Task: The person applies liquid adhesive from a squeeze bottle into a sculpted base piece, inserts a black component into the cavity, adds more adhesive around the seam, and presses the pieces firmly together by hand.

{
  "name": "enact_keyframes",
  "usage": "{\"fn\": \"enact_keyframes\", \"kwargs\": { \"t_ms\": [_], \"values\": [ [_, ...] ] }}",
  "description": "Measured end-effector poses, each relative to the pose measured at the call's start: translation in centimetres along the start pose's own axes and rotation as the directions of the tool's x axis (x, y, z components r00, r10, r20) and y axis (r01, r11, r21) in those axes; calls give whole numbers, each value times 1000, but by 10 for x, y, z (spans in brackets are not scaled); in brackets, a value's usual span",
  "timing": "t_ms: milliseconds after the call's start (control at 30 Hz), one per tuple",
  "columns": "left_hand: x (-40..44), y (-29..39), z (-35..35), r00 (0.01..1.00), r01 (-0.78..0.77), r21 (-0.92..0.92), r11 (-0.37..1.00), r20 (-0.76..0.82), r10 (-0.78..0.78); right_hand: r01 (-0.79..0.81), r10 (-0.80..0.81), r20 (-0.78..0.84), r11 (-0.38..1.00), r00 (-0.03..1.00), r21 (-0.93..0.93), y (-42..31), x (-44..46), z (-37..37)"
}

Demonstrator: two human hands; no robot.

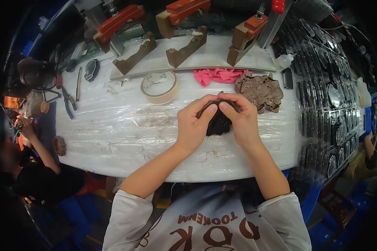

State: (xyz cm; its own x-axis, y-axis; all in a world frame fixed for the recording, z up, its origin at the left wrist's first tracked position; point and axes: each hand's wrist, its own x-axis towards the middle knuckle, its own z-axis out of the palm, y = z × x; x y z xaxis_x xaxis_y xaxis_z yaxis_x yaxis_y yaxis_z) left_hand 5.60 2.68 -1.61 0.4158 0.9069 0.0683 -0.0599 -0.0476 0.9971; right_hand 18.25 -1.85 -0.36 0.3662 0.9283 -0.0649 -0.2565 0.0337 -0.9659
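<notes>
Both my hands grip a dark, glossy, lumpy piece (219, 125) over the plastic-wrapped table. My left hand (195, 121) holds its left side, and my right hand (242, 119) holds its right side. The two thumbs press side by side on its upper face, and the fingers curl over its far edge. Part of the piece is hidden by the hands, so its exact kind cannot be told. A brown, crumpled clay-like mass (260, 93) lies just beyond my right hand. To the left of the hands, a roll of masking tape (158, 97) lies flat.
Behind the hands stands a metal rail (188, 67) with brown shaped blocks (186, 49) and orange clamps (122, 20). A pink cloth (215, 77) lies before it. Pliers (68, 103) are at left; clear trays (331, 100) stack at right. Another person (37, 167) works at far left.
</notes>
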Motion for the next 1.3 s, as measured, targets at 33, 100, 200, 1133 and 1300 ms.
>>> {"fn": "enact_keyframes", "kwargs": {
  "t_ms": [33,100,200,1133,1300],
  "values": [
    [-1,0,0,1000,19,-44,999,0,-19,-10,10,6,1000,1000,2,0,0,0],
    [-2,4,0,999,50,-122,991,4,-49,-17,17,11,1000,1000,2,-2,-1,-1],
    [-3,9,-4,1000,12,-174,985,-2,-12,57,-52,91,997,994,-54,-9,-4,1],
    [0,5,-7,994,112,-312,943,32,-107,99,-75,95,956,993,-277,-4,-3,5],
    [0,6,-8,995,103,-327,940,15,-103,164,-134,139,960,981,-229,-1,-2,5]
  ]
}}
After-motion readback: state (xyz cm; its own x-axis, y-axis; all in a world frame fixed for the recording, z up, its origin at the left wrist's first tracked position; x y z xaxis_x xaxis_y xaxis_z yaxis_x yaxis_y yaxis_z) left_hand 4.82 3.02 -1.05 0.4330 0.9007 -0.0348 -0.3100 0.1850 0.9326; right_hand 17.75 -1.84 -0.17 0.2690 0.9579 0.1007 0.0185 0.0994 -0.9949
